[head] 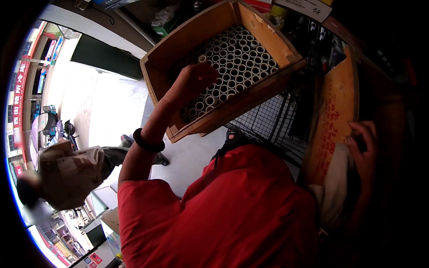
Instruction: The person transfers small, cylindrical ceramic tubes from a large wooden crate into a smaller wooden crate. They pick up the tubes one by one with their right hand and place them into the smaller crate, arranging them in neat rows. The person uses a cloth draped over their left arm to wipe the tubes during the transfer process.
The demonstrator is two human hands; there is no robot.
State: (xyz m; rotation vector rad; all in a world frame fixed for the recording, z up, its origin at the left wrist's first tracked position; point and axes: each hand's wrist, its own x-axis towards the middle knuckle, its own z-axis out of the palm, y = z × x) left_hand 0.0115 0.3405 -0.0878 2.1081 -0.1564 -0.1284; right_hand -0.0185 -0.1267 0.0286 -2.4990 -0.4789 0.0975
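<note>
My left hand [200,77] is over a wooden tray [274,38] filled with rows of short, pale tubes [237,61] standing on end. One tube [202,59] rises above the others beside the hand. The fingers are in shadow, so whether they hold anything cannot be told. My right hand [363,142] is at the far right with thumb and fingers apart, by the edge of a wooden crate [335,114] bearing red writing. A pale cloth [336,177] hangs over that crate just below the hand.
A black wire rack [268,115] stands below the tray. To the left, a person in a camouflage top [72,171] is near the bright street opening, with parked scooters [55,125] beyond. A cardboard box [112,222] is at lower left; boxes and bags lie behind the tray.
</note>
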